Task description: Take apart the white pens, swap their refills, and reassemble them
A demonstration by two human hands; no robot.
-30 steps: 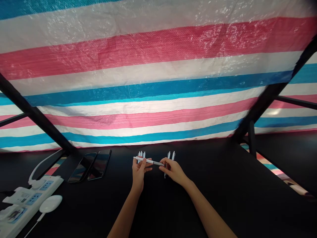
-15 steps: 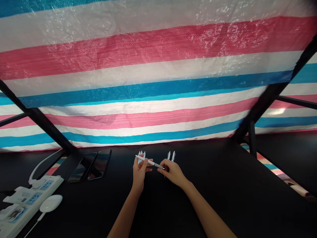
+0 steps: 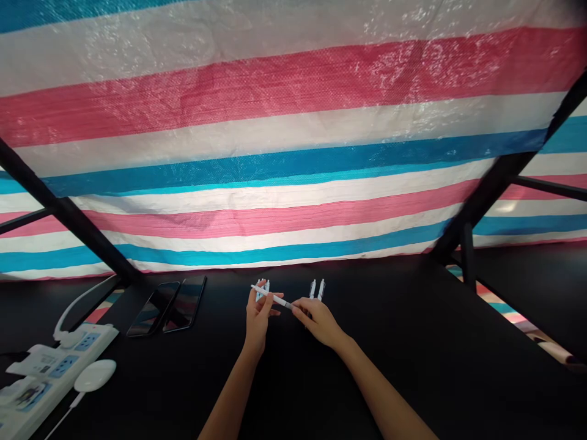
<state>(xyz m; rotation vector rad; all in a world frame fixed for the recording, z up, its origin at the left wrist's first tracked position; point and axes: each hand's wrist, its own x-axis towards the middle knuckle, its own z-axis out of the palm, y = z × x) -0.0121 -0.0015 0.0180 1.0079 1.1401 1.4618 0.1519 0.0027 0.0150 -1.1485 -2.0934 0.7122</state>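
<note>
Between my two hands a white pen [image 3: 277, 299] with a grey grip section is held slantwise above the black table. My left hand [image 3: 258, 315] pinches its white barrel between thumb and fingers. At the pen's grey end, my right hand [image 3: 316, 318] has its thumb and index finger closed on it; the tip is hidden by the fingers. Several white pens [image 3: 267, 286] lie behind my left hand, partly covered by it. Two more white pens [image 3: 321, 289] lie side by side just beyond my right hand.
Two dark phones [image 3: 153, 309] [image 3: 185, 304] lie at the left. Nearer are a white power strip [image 3: 64, 365] with plugs and a white round device [image 3: 95, 376] on a cable. Black frame bars [image 3: 477, 208] rise at both sides before a striped sheet [image 3: 275, 134].
My right hand has slid slightly left along the pen toward its middle, covering more of the grey section. My left hand has barely moved.
</note>
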